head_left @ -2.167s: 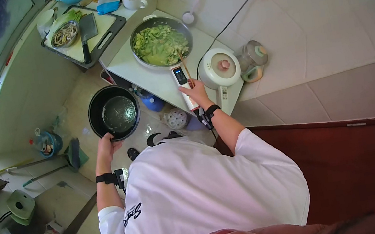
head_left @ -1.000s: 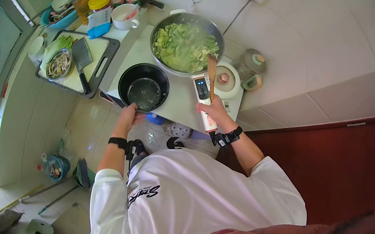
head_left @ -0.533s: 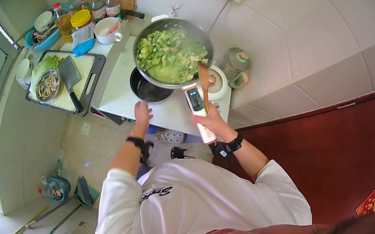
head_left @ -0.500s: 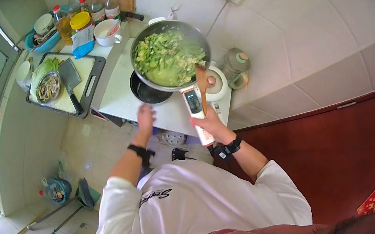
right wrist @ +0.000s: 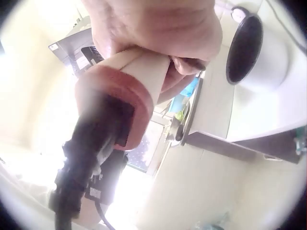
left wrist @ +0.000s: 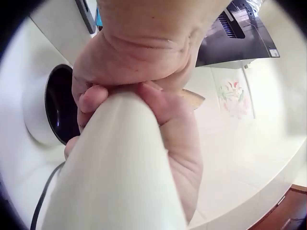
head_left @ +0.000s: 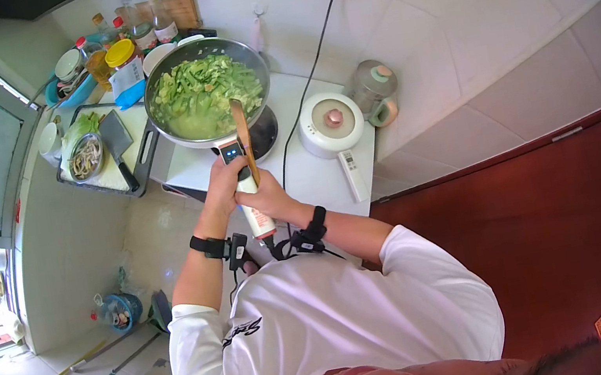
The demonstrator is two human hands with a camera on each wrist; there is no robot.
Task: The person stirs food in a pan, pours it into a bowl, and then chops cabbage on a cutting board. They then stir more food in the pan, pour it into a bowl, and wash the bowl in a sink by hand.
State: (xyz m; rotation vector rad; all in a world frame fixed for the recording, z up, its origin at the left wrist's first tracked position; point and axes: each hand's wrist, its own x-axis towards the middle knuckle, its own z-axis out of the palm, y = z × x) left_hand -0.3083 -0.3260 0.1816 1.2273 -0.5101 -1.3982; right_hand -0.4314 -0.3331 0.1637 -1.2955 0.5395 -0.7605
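A white electric frying pan [head_left: 254,56] with chopped green vegetables and egg [head_left: 205,92] is raised over the counter in the head view. Both hands grip its long white handle [head_left: 262,224]. My left hand [head_left: 223,188] curls round it nearer the pan. Just behind, my right hand [head_left: 274,196] wraps the handle and keeps a wooden spatula [head_left: 242,127] against it, its blade in the food. Partly hidden below the pan stands a dark-lined pot [head_left: 265,134]. In the left wrist view this pot [left wrist: 36,108] shows a pale outside; the handle [left wrist: 120,167] fills the foreground.
A white lidded electric pot [head_left: 317,141] and a blender jug [head_left: 375,87] stand on the right. A black cord [head_left: 302,100] crosses the counter from the socket. At left lie a cutting board [head_left: 140,155], a cleaver [head_left: 115,135] and a bowl of sliced food [head_left: 86,157].
My left hand set the dark-lined pot on the counter, let go and took hold of the pan's handle. The pan rose and moved left over that pot, while my right hand kept handle and spatula.
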